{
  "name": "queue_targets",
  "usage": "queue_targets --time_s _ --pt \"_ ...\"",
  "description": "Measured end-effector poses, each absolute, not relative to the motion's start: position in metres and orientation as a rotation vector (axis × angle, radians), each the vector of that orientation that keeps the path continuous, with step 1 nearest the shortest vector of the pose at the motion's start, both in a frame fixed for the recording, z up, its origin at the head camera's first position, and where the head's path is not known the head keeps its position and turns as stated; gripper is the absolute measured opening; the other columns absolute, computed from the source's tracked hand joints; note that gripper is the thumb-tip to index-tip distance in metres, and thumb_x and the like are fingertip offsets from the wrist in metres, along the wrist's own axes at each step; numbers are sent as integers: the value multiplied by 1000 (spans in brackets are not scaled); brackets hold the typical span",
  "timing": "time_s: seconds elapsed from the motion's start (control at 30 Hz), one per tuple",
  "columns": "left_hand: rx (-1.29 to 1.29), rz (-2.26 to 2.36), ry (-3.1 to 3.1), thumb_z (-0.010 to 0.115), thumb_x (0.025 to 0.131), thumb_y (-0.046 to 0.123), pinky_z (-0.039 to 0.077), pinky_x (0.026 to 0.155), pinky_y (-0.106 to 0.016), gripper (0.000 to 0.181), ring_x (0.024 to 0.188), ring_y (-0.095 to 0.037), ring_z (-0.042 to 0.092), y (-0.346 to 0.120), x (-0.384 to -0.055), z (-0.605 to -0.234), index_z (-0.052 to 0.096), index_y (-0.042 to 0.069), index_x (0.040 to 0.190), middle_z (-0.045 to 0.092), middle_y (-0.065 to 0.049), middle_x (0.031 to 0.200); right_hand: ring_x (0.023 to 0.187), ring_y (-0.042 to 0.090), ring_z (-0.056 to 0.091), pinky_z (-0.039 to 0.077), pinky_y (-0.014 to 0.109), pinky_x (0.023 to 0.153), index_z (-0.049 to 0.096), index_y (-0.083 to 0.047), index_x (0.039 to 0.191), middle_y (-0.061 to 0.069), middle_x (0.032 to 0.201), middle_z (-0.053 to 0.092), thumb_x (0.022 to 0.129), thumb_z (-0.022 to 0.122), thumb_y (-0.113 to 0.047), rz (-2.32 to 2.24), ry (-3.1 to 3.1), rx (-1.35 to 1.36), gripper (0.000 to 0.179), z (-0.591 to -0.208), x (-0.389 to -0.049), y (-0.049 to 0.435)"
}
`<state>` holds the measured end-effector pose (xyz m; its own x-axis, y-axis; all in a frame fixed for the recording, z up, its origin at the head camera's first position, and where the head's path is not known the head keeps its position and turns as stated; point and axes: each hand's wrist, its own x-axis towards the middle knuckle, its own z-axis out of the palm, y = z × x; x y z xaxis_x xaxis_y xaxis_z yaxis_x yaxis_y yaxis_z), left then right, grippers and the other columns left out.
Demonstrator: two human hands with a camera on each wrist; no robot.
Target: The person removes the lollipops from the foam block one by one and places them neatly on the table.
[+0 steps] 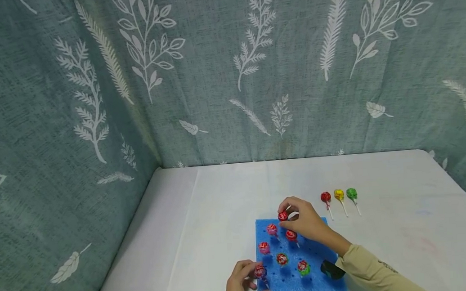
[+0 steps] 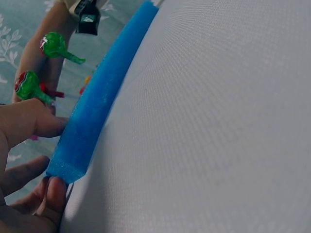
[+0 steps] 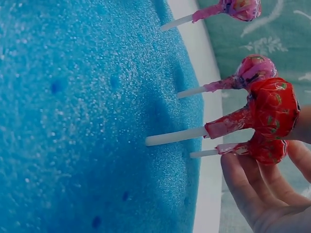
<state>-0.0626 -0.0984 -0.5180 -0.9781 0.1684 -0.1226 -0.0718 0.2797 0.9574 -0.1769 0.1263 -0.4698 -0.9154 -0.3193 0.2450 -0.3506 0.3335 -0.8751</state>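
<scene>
At the far edge of the blue foam block, my right hand pinches a red-wrapped lollipop. Its white stick meets the foam in the right wrist view, where another red lollipop stands in front. My left hand grips the block's near left corner, thumb and fingers on different sides of it. Beside those fingers stands a purple lollipop. Further lollipops stand upright in the foam: pink ones, a red-and-green one and a green one.
On the white table, right of the block, lie a red lollipop, a yellow lollipop and a green lollipop in a row. Small holes dot the foam. A leaf-patterned curtain hangs behind and left.
</scene>
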Motion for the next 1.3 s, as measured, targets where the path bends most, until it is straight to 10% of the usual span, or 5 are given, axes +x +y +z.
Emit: queue_targets --time_s 0.63,1.3 --pt "113 1782 2333 80 66 5 45 66 -21 58 82 -16 49 -101 -62 -518 61 1 120 47 -6 109 86 36 63 54 33 71 61 3 96 20 94 59 77 71 8 1713 -2374 563 23 -426 -156 127" --pt "100 1777 2350 80 66 5 46 67 -21 57 84 -17 49 -97 -61 -517 62 1 120 47 -6 110 85 26 65 53 25 71 63 -1 100 12 95 61 78 74 2 1597 -2350 522 25 -438 -162 162"
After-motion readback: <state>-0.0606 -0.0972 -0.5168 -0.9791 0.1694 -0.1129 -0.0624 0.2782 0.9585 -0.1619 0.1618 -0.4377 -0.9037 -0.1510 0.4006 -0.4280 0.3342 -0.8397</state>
